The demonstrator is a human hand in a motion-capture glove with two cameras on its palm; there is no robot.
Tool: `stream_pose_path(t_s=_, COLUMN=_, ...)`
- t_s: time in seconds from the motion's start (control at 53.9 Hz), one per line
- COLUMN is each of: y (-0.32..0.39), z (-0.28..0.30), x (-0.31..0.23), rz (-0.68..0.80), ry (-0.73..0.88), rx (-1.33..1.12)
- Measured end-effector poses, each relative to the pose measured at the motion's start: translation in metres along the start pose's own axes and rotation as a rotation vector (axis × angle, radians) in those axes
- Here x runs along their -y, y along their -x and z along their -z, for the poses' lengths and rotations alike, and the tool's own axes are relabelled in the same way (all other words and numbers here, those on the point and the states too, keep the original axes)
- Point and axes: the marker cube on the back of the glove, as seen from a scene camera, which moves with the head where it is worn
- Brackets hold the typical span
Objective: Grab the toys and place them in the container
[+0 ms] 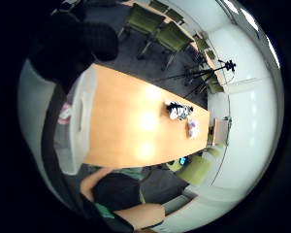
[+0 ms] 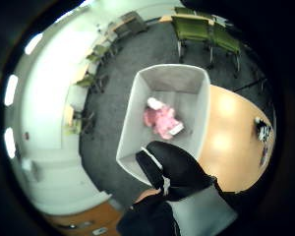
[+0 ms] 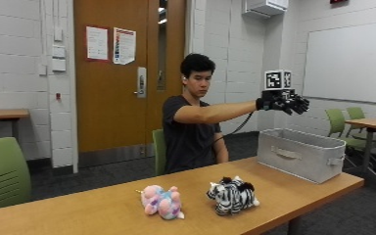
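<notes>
Your gloved right hand is hanging in the air above the grey fabric container, arm stretched straight out, fingers spread and relaxed with nothing in them. The container sits at the far end of the wooden table, roughly 3 o'clock from where you sit, and it has a handle slot on the long side facing the outside view. From the thumb-side palm view you can look right down into it: a pink plush toy is lying on the bottom, with a little white tag sticking out of it, but I can't read anything on that tag. Two toys are on the tabletop, well apart from the container, over at about 9 o'clock from it in the outside view: a zebra plush with black and white stripes, standing upright, and just beside it a pastel pink-and-blue plush lying near the table's front edge. The two aren't touching. On the brown door behind you there are two sheets of paper taped up, but the print is too small to make out.
</notes>
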Motion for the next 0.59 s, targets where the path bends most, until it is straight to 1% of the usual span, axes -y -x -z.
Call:
stream_pose_path(t_s=0.297, y=-0.209, z=-0.034, x=-0.016, rz=-0.279, ry=0.055, rx=-0.136)
stream_pose_path(t_s=0.39, y=-0.255, z=-0.043, x=-0.021, rz=-0.352, ry=0.065, rx=-0.172)
stream_pose_path(t_s=0.594, y=-0.328, z=-0.076, x=-0.029, rz=-0.443, ry=0.119, rx=-0.204)
